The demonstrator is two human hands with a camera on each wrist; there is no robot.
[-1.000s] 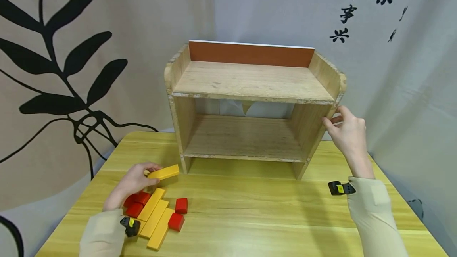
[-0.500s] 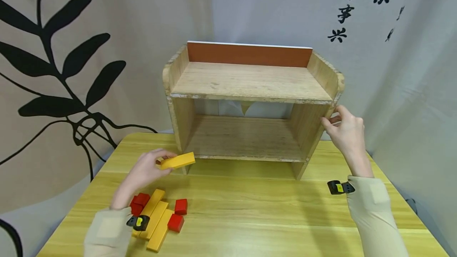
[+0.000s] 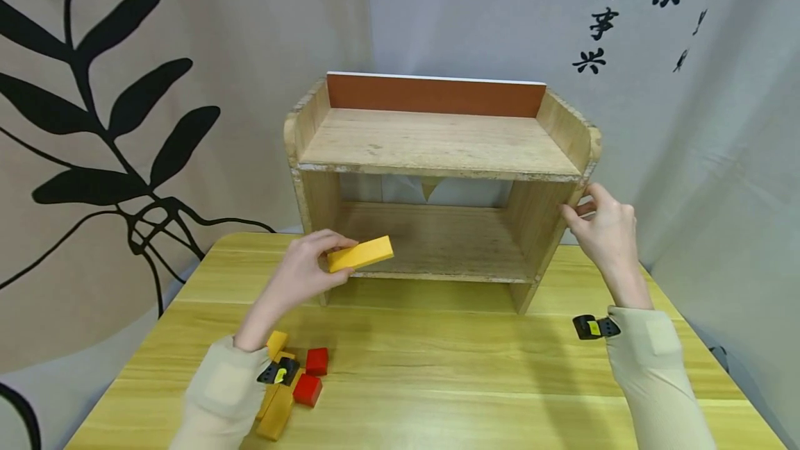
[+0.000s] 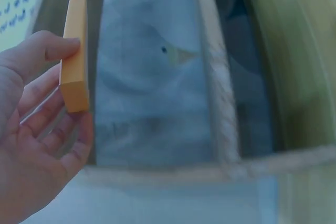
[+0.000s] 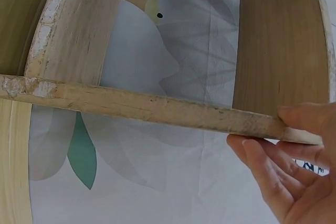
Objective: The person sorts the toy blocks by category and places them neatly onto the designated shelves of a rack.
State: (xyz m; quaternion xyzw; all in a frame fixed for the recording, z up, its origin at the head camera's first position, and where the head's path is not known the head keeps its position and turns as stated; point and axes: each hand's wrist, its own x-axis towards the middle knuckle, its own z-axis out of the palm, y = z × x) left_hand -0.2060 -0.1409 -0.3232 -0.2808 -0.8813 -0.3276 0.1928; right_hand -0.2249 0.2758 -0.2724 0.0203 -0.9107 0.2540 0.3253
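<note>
A yellow block (image 3: 361, 253) is pinched between the thumb and fingers of my left hand (image 3: 306, 266), in front of the lower shelf opening at its left. In the left wrist view the same block (image 4: 75, 56) lies between thumb and fingertips, clear of the wood. My right hand (image 3: 605, 235) grips the right side panel of a small two-tier wooden shelf (image 3: 431, 242). The right wrist view has the thumb on one side of the panel's edge (image 5: 184, 113) and fingers on the other. Both shelf boards hold nothing.
Below my left forearm, yellow blocks (image 3: 275, 417) lie on the wooden table (image 3: 462, 380), partly hidden by the sleeve. Two red blocks (image 3: 317, 361) lie beside them. A printed curtain (image 3: 475, 12) hangs behind the shelf.
My left hand has carried the yellow block up and to the right, from over the pile to the front of the shelf. The right hand keeps its grip on the side panel.
</note>
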